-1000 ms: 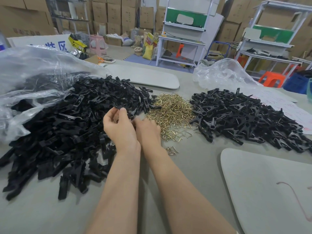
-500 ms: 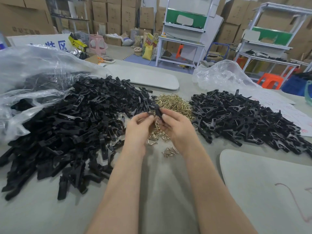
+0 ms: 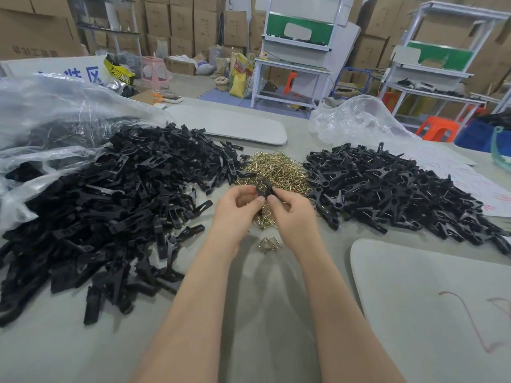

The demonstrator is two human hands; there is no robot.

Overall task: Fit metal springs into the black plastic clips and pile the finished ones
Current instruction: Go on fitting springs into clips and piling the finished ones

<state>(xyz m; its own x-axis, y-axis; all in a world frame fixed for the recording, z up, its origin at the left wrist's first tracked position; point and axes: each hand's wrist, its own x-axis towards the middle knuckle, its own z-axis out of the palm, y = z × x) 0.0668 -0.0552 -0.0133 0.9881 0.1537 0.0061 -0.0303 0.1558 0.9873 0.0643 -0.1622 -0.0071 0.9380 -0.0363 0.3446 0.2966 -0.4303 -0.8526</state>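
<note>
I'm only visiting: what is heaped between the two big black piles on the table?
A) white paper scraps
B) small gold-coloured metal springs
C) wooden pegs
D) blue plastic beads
B: the gold-coloured springs lie heaped between the left black pile and the right black pile, just beyond the black clip pinched by the left hand and the right hand.

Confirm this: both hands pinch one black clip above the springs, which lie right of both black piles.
No. The head view shows the left hand and right hand pinching the black clip above the springs, which lie between the left black pile and the right black pile.
</note>
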